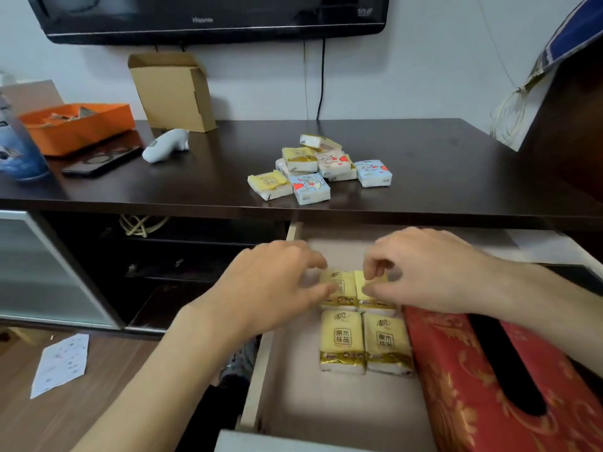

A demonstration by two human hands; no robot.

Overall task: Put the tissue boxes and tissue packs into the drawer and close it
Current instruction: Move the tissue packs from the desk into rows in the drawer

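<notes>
The drawer [257, 380] stands pulled open below the dark tabletop. Inside lie a red and gold tissue box [456, 386] on the right and two yellow tissue packs [365, 344] side by side. Behind them sit two more yellow packs [346, 288]. My left hand [270, 288] touches the left one with its fingertips. My right hand [430, 269] pinches the right one between thumb and fingers. A pile of several tissue packs [319, 168], yellow, blue and white with hearts, lies on the tabletop [440, 164].
On the tabletop stand an orange tray [78, 125], a cardboard box [173, 93], a white gadget [166, 145], a dark tablet [101, 161] and a blue container [16, 148]. A TV [208, 17] hangs above. A paper sheet [62, 363] lies on the floor.
</notes>
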